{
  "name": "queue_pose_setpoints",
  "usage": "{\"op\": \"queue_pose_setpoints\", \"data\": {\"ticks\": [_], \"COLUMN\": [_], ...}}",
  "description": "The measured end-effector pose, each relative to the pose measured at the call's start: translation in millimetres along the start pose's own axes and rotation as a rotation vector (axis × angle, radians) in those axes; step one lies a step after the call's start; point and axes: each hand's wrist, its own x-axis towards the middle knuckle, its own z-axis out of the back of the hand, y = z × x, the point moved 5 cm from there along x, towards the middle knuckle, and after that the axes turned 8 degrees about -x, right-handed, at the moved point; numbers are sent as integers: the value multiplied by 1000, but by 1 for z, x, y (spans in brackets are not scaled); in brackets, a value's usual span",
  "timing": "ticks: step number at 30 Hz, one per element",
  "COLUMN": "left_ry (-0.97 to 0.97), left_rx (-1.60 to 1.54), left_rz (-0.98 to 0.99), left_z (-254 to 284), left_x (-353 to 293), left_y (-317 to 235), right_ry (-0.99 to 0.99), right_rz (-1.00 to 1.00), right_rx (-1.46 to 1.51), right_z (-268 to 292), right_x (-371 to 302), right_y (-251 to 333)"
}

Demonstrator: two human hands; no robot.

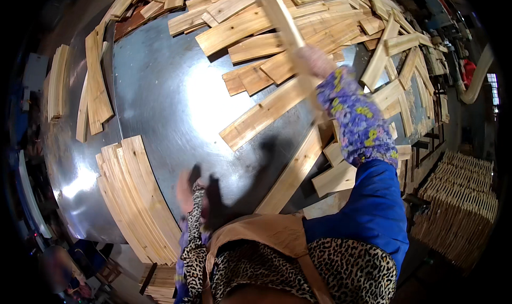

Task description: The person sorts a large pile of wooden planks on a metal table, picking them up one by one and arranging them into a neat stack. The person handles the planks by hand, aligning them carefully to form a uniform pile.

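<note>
My right hand [316,63], below a flowered sleeve cuff, is closed round a long narrow wooden board [284,21]. The board is lifted over the pile and slants from the top of the view toward me, smeared by motion. Under it a loose board [266,115] lies across the metal tabletop [160,85]. Close to my body on the left, my left hand [185,192] hovers by a neat row of boards [136,192]. Motion blurs its fingers, and I cannot make out anything in them.
A heap of loose boards [245,29] spreads over the far side. More boards [96,80] lie at the left. Another board [293,171] slants near my front. Right of the table stands a large stack of thin wooden pieces [458,197]. A person [64,272] is at lower left.
</note>
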Motion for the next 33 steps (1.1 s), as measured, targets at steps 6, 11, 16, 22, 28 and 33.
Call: {"op": "queue_pose_setpoints", "data": {"ticks": [6,11,16,22,28,33], "left_ry": [275,244,-251,-527,239,375], "left_rx": [-299,277,999,577,27,-407], "left_rz": [160,313,121,-93,-303,291], "left_z": [-83,27,153,117,-20,-60], "left_x": [48,-68,-194,-156,-2,19], "left_y": [-2,90,184,146,-25,2], "right_ry": [-595,-580,-601,-815,-467,-122], "right_rz": [-478,-961,-876,-473,171,218], "right_rx": [293,113,132,1005,1302,59], "right_z": [-1,-2,-6,-26,-163,-143], "right_x": [-8,17,31,-25,-86,-145], "right_y": [10,-14,-37,-66,16,113]}}
